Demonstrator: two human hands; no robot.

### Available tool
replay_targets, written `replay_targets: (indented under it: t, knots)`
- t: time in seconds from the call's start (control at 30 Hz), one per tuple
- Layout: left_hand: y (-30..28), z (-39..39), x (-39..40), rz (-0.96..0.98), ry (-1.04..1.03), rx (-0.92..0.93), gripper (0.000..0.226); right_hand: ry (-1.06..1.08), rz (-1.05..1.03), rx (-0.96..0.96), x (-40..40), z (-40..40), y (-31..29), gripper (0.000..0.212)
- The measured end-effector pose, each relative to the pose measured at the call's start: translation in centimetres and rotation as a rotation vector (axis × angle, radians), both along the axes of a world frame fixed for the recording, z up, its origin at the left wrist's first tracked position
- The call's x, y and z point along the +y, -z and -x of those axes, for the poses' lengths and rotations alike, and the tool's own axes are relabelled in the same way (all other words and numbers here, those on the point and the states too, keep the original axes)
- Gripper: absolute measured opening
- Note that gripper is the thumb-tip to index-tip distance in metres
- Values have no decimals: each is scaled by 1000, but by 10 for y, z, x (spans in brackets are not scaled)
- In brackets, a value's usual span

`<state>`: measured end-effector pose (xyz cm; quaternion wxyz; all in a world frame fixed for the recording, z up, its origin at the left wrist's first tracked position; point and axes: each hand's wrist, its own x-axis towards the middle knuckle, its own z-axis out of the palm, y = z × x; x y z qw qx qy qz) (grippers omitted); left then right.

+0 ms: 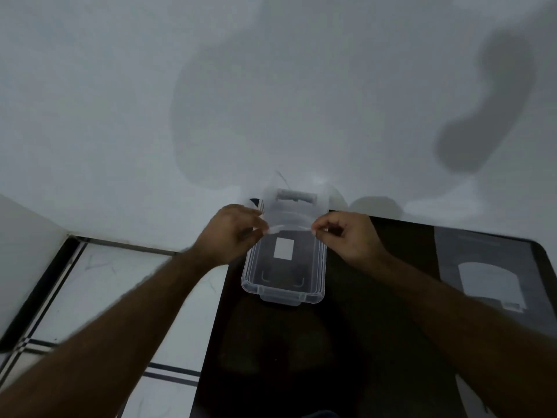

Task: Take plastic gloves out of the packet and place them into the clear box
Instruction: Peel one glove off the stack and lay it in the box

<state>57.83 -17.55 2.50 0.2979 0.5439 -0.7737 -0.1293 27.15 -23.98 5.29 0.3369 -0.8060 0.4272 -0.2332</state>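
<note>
Two bare forearms reach in over the dark table (376,327). Left hand (230,233) and right hand (346,236) each pinch an end of a thin plastic glove (289,229), stretched just above the open clear box (283,276).

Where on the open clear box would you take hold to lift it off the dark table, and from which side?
Grip the two long side walls of the clear box, one from each side, below the rim. Its lid stands open at the far end and both hands hold something thin over the opening, so the top and far end are poor approaches.
</note>
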Motion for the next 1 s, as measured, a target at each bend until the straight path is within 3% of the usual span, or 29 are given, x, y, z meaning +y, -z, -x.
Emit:
replay_targets:
  t: [0.13, 0.33, 0.57, 0.83, 1.0]
  knots:
    - [36, 0, 3, -63, 78, -181, 14, -83, 20, 142, 6, 0, 27, 12]
    - [62, 0, 4, -73, 145, -313, 12, -271, 230, 380, 10, -6, 62, 8]
    - [60, 11, -4, -200, 307, -595, 15, -427, 106, 818, 16, -25, 64, 20]
    - [52, 19, -17, -337, 415, -770, 19, -663, -18, 989, 11, -36, 59, 35]
    - [47, 21, -21, -485, 479, -811, 35, -787, -173, 960, -1, -38, 55, 31]
